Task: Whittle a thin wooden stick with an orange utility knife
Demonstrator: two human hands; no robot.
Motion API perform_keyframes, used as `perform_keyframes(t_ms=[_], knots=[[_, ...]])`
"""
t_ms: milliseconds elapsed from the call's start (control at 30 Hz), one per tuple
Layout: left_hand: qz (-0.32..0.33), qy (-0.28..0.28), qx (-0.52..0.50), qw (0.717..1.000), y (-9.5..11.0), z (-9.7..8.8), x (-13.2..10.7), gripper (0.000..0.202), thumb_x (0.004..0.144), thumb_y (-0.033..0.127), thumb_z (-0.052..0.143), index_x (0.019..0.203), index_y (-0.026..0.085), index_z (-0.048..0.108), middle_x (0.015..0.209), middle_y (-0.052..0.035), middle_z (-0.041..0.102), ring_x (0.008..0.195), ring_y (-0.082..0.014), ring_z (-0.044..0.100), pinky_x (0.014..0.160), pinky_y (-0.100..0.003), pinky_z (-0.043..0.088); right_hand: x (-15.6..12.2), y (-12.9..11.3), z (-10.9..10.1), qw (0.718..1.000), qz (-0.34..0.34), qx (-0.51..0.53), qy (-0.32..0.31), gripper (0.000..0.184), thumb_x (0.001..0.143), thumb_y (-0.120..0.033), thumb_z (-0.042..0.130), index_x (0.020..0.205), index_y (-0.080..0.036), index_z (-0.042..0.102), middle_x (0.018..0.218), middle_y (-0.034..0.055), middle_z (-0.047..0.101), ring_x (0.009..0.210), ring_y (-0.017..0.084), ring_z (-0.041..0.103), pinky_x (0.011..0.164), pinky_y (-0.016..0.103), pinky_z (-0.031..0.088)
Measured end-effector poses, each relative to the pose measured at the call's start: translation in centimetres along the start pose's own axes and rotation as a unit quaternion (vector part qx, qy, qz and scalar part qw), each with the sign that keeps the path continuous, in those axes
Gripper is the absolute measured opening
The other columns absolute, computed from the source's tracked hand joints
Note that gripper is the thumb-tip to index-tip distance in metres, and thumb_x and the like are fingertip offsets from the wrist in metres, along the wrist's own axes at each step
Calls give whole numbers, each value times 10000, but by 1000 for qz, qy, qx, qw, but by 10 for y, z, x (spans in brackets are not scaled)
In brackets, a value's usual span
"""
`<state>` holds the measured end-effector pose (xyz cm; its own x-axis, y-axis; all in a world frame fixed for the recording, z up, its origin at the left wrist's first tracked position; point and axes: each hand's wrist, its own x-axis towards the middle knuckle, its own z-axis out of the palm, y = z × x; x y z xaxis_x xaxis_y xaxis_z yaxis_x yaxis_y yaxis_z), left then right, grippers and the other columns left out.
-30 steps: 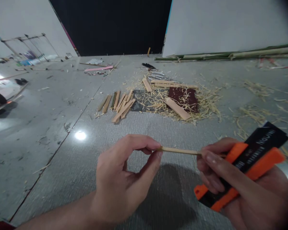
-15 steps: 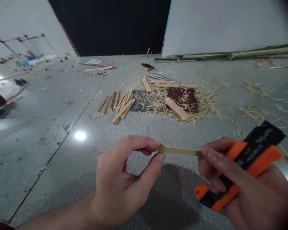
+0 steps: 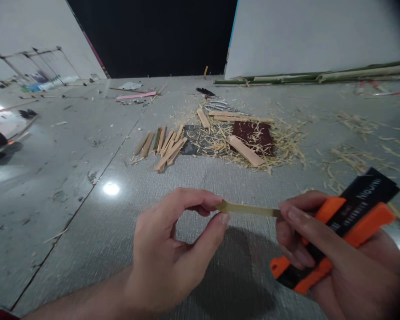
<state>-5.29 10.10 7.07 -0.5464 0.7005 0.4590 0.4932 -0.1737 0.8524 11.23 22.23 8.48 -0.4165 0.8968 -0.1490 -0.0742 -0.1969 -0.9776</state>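
A short, thin bamboo strip [image 3: 250, 209] is held level above the floor between my two hands. Thumb and forefinger of my left hand [image 3: 178, 249] pinch its left end, which is slightly thicker. The strip's darker right end sits between the fingertips of my right hand [image 3: 333, 253]. That same hand also grips an orange-and-black tool [image 3: 350, 220] against the palm; white lettering runs along its flat black part. Its exact kind cannot be made out, since fingers cover the middle.
Beyond my hands lie a group of bamboo pieces [image 3: 168, 149], a dark red sheet [image 3: 253, 133] strewn with shavings [image 3: 286, 149], and a broader bamboo slat [image 3: 246, 151]. Green bamboo poles [image 3: 303, 78] rest along the wall. A wheeled object [image 3: 0, 133] stands at left.
The orange-and-black tool has shifted very slightly to the right in my right hand. Both hands keep their hold on the bamboo strip.
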Motion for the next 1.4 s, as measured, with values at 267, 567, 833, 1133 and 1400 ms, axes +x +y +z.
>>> perform_keyframes(t_ms=[267,567,833,1133,1400], knots=[[7,-6,-3,1000,0,0,0,307,891,69,772,1101,289,731,968,11,766,833,-140,725,745,-289,591,0,1,0,1000,-21,11,9,232,755,-405,947,805,-276,760,571,-21,649,397,61,491,363,144,404],[6,-12,-13,1000,-2,1,0,306,902,67,760,1109,290,731,985,11,762,855,-138,727,767,-287,590,-2,4,0,1000,-22,13,9,219,750,-392,944,818,-282,768,586,-31,636,402,61,501,364,137,421],[4,-12,7,1000,0,1,0,259,886,123,808,1085,275,740,946,10,783,819,-142,729,756,-280,607,1,-2,4,999,-29,24,37,207,731,-372,937,801,-271,770,553,1,635,383,82,491,348,157,407],[3,-16,20,1000,2,2,2,166,885,155,820,998,255,750,866,28,784,755,-119,724,707,-256,589,-1,-4,0,998,-39,44,31,172,733,-346,936,832,-275,815,607,26,682,384,75,492,359,165,440],[10,-25,22,999,5,2,4,118,891,152,809,941,244,753,806,32,781,700,-113,716,655,-242,588,0,-2,-1,998,-37,47,27,174,729,-338,935,828,-269,810,613,20,674,388,72,496,357,156,443]])
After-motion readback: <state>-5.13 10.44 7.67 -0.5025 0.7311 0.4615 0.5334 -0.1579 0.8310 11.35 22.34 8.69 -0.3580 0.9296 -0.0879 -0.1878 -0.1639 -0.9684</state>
